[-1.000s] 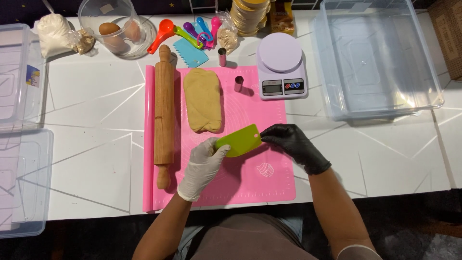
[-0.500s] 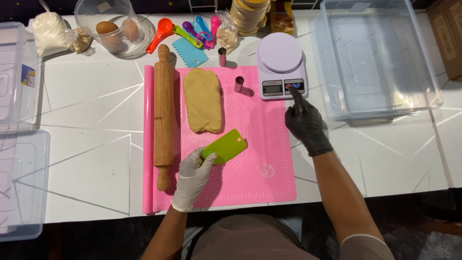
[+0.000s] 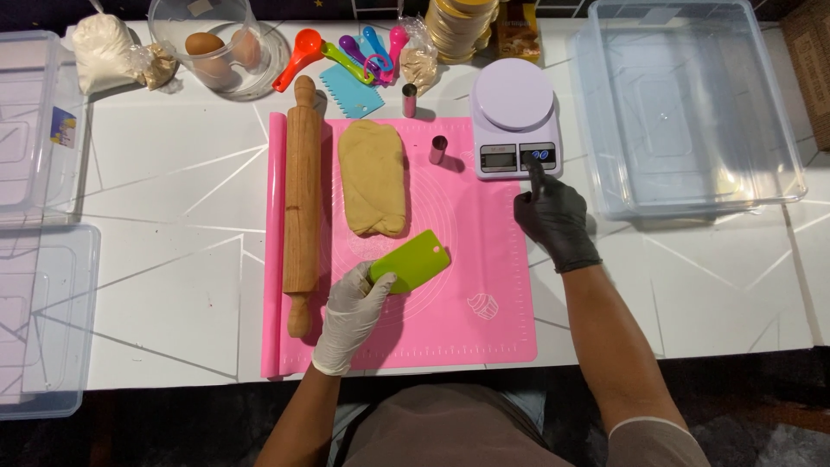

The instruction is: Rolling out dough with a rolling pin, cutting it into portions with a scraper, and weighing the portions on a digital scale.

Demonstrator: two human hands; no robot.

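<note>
Pink silicone mat (image 3: 484, 259) underneath — dough slab (image 3: 373, 177) lengthwise on it, long axis away from the body. Left hand (image 3: 350, 316) gripping green scraper (image 3: 411, 261), tilted up-right. Right hand (image 3: 553, 216) empty — forefinger pressing kitchen scale (image 3: 515, 121) button.

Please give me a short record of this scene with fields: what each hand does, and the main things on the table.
left hand: left hand in a white glove, its grip on the green scraper
right hand: right hand in a black glove, forefinger on the kitchen scale
on the mat: pink silicone mat bears the dough slab and the wooden rolling pin
at right: clear plastic bin
</note>
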